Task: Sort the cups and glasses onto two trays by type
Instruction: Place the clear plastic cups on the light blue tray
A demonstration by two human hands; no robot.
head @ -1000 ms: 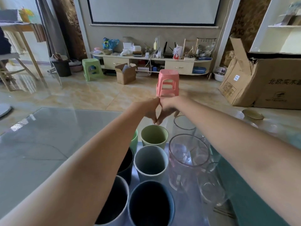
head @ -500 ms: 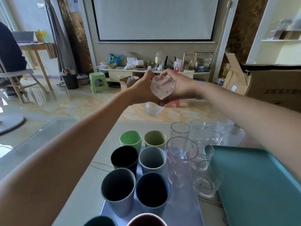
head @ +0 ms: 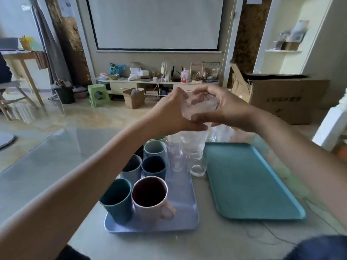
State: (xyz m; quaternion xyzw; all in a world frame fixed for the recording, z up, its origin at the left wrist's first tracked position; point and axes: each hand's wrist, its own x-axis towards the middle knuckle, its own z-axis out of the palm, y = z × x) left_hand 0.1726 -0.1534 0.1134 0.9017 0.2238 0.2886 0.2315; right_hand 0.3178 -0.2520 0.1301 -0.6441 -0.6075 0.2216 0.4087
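Both hands hold one clear glass (head: 199,107) up in the air above the far end of the trays. My left hand (head: 169,114) grips its left side and my right hand (head: 223,107) curls round its right side and rim. Below, a pale blue tray (head: 185,209) carries several coloured cups, among them a pink mug (head: 150,196) and a dark teal cup (head: 116,199) at the front. Clear glasses (head: 185,149) stand at that tray's far right end. A teal tray (head: 249,177) lies to the right with nothing on it.
More clear glasses (head: 222,132) stand on the table beyond the teal tray. The glass-topped table (head: 47,162) stretches away to the left. A cardboard box (head: 277,98) and a white chair back (head: 332,126) lie to the right.
The hands went from low over the cups to lifting a clear glass, and now hold it slightly lower and to the right. The view has tilted down, showing the trays' near ends.
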